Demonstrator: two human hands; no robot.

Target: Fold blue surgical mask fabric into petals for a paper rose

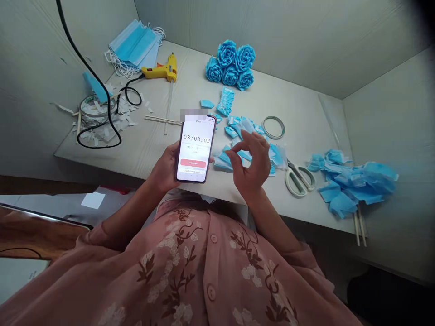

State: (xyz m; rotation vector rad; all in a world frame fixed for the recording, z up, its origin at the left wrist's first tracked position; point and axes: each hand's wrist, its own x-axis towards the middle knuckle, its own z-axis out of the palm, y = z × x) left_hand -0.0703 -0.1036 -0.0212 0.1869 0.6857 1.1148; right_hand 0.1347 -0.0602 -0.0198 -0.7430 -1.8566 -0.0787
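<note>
My left hand (165, 170) is closed around a smartphone (195, 151), held upright over the table's front edge. Its lit screen shows the digits 03:03:03 above a red button. My right hand (250, 163) hovers to the right of the phone, thumb and index fingertip brought together and the other fingers curled. Nothing shows in that pinch. Under and behind it lie cut and folded blue mask pieces (222, 160), partly hidden by the hand. A roll of tape (273, 127) and a pair of scissors (299, 179) rest to its right.
Several blue fabric roses (230, 63) are stacked at the back. On the left are a yellow glue gun (166, 70), face masks (134, 45), paper scraps (102, 129) and a hanging black cord (81, 56). Blue pieces on sticks (360, 181) overhang the right edge. Panels enclose the table.
</note>
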